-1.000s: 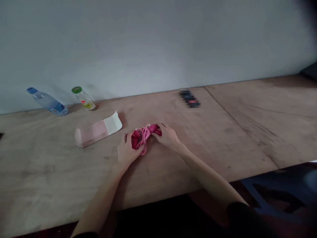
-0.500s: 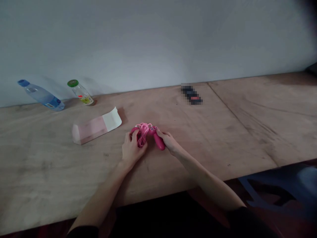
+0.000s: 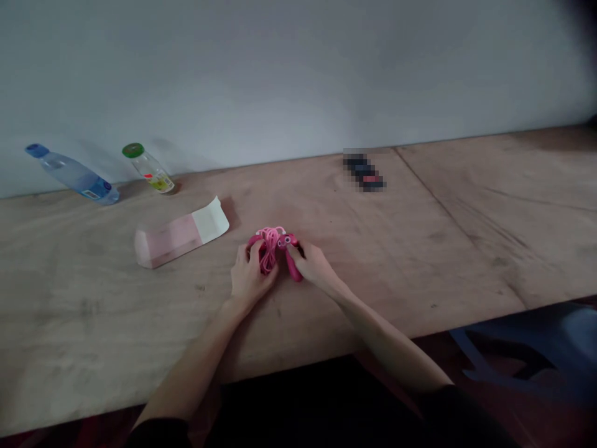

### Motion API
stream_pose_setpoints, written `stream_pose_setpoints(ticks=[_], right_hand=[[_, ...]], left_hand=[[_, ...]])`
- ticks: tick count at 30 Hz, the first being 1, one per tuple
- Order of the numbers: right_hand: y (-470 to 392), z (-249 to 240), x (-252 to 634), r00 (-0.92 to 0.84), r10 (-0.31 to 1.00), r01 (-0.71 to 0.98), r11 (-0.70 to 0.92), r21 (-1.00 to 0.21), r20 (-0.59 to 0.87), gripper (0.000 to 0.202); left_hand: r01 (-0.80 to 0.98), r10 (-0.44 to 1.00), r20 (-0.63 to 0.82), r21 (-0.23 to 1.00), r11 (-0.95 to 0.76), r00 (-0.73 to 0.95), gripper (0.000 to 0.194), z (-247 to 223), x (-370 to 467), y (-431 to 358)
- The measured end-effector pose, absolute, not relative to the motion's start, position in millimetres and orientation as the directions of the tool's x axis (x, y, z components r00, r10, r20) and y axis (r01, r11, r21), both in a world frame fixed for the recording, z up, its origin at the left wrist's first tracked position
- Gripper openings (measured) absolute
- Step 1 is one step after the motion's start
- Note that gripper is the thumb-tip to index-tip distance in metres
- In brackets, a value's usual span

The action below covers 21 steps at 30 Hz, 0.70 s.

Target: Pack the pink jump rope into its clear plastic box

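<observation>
A pink skipping rope (image 3: 269, 250) was held over the middle of the wooden table (image 3: 116, 336); whether it was touched by the tabletop could not be told. Its pale cord was gathered in loose loops between two deeper pink handles, the right one marked with round eyes. That handle was pointed with its rounded end toward the person, its long axis tilted slightly rightward there. The left hand (image 3: 249, 275) was curled around the cord and left handle, which was mostly hidden; the right handle was gripped by the right hand (image 3: 313, 264). Farther left, a pink-and-white carton (image 3: 175, 238) was seen, then a green-lidded jar (image 3: 152, 175).
</observation>
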State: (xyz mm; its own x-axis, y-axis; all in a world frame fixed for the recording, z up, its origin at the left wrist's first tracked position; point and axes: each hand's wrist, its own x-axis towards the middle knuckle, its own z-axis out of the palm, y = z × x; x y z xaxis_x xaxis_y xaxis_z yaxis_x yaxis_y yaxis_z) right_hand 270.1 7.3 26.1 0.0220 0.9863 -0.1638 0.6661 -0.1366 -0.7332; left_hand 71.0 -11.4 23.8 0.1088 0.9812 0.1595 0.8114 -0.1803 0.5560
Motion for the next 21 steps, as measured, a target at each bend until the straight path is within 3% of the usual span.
stream_pose_setpoints(ticks=[5,9,16,21], right_hand=[[7,27,256,0.038,0.995,0.672,-0.091,-0.735,-0.088,0.025],[4,23,259,0.056,0.997,0.653,0.001,-0.757,0.049,0.033],[3,21,270,0.021,0.994,0.602,0.076,-0.795,0.111,0.040],[1,24,274,0.043,0.993,0.677,0.055,-0.734,0.114,0.039]], left_hand=[[0.771,0.976,0.170,0.602,-0.209,0.132,0.056,27,65,-12],[0.733,0.971,0.188,0.637,-0.237,0.151,0.040,30,56,-8],[0.621,0.988,0.127,0.769,-0.151,0.082,0.042,23,37,7],[0.691,0.992,0.128,0.719,-0.076,-0.024,0.041,20,29,12]])
